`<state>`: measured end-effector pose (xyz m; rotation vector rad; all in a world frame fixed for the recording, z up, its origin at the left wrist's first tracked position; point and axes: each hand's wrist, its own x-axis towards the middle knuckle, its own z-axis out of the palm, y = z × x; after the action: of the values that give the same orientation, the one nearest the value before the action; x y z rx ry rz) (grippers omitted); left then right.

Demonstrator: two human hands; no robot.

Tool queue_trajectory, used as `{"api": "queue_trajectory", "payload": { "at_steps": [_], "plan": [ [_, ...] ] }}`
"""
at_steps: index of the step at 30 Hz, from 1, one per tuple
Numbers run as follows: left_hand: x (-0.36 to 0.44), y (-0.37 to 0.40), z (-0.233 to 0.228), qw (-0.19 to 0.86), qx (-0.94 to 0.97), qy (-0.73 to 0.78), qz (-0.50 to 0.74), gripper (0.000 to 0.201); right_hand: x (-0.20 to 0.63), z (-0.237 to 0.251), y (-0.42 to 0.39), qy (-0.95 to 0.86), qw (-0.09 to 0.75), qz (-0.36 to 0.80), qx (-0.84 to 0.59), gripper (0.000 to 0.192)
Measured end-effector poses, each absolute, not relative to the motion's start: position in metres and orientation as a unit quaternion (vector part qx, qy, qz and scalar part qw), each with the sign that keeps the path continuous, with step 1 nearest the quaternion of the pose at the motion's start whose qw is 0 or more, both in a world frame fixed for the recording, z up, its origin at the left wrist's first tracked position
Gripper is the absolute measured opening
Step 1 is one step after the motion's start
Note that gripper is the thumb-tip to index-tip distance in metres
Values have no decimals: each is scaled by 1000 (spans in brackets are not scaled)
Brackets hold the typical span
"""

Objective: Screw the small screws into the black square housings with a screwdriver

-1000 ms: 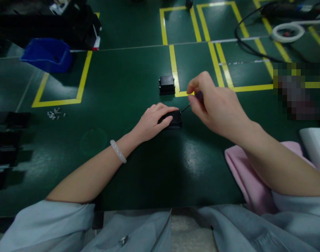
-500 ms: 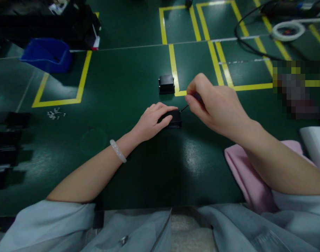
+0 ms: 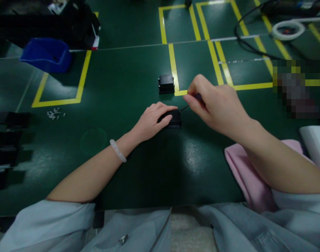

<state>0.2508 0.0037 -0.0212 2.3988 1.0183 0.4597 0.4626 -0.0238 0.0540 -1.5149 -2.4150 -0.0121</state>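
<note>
Pinching a thin dark-handled tool point(image 3: 194, 99) between thumb and fingertips, the right hand point(image 3: 217, 105) was closed tightly on it; its fine metal shaft slanted down and left to the upper right corner of the small black rectangular plastic housing point(image 3: 174, 119). The left hand point(image 3: 152, 122) lay curled over the left part of that housing, fingers pressed on its top, holding it flat on the dark green bench mat point(image 3: 139, 168).

Change over the last second: very slight. The right hand sat a little lower and nearer the housing than before, the tool tip kept at the same corner; the left hand and housing had not shifted. Judged as steady fine work at one spot, with the part held fixed throughout.

Surroundings: a second black box-shaped part point(image 3: 166, 84) stood apart beyond the housing, just beside a yellow tape line point(image 3: 173, 66). A blue plastic bin point(image 3: 47, 54) sat far left, small pale loose pieces point(image 3: 55, 113) on the mat to the left, a white ring point(image 3: 287, 30) and black cable point(image 3: 244, 45) far right, a pink cloth point(image 3: 244, 175) under the right forearm.
</note>
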Motion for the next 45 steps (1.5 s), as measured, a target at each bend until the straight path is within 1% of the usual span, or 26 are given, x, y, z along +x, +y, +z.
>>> {"api": "queue_trajectory", "payload": {
  "at_steps": [5,11,17,23,28,30,34,39,41,45],
  "plan": [
    [251,4,-22,245,879,372,172,40,463,53,-24,-835,165,7,-525,31],
    [250,4,-23,242,879,372,172,40,463,54,-24,-838,146,-6,-525,40],
    [251,4,-21,245,879,374,167,41,463,51,-23,-834,175,10,-523,29],
    [251,4,-22,239,880,373,169,40,463,53,-24,-836,148,-6,-529,38],
    [250,4,-22,241,879,376,168,40,463,53,-24,-833,171,0,-526,29],
    [250,4,-23,239,879,377,169,40,463,53,-24,-835,165,6,-525,29],
    [251,4,-23,236,881,373,173,40,462,55,-25,-836,138,-3,-531,35],
    [251,4,-23,237,879,378,167,40,463,53,-25,-841,166,0,-515,29],
    [250,4,-24,237,879,378,168,40,463,54,-25,-843,162,6,-514,30],
    [250,5,-26,233,880,375,178,39,462,56,-25,-844,126,6,-522,40]
  ]
}}
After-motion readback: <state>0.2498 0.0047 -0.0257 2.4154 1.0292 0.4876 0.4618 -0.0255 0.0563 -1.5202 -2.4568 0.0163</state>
